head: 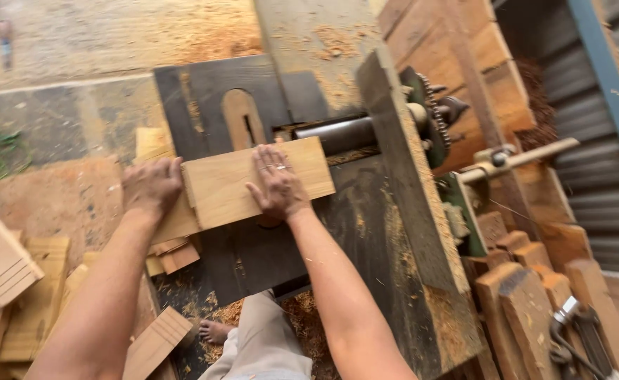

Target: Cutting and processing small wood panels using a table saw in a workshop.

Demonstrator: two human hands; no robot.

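1. Wooden board [242, 179] lies flat at frame centre on dark machine table [365, 232], just beside the cutter roller [337, 134].
2. Left hand [151, 186] pushes the board's left end, fingers curled.
3. Right hand [278, 186] is spread flat on top, gripping nothing.
4. Cut wood pieces [14, 281] lie lower left.

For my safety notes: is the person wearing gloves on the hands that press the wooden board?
No, both the left hand and the right hand lie bare on the wooden board.
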